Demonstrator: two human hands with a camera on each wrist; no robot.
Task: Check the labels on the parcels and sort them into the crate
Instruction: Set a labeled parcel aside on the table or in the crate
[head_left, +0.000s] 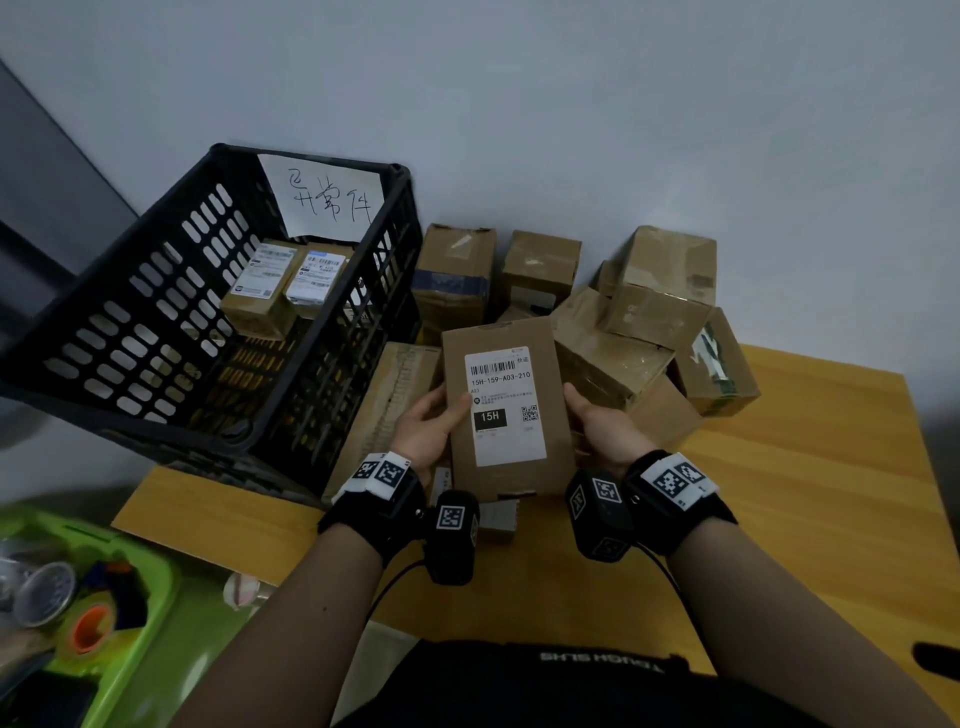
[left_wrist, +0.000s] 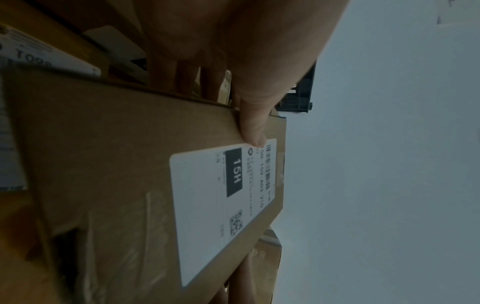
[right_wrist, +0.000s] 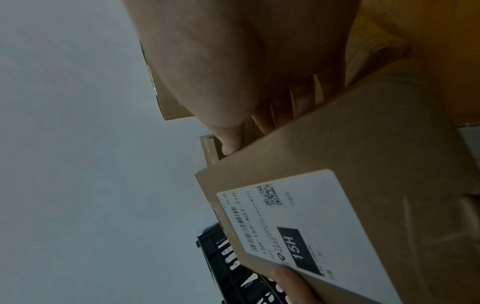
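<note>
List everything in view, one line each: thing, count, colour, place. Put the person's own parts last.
held parcel: one, brown with a white 15H label, held above the table's near side
crate: one, black, left on the table, with a white handwritten sign
parcels in crate: two, brown, white labels up
loose parcels: a pile, count unclear, brown, behind the held parcel by the wall
table: one, yellow wood
bin: one, green, lower left, holding tape rolls
left hand: grips the held parcel's left edge
right hand: grips its right edge
</note>
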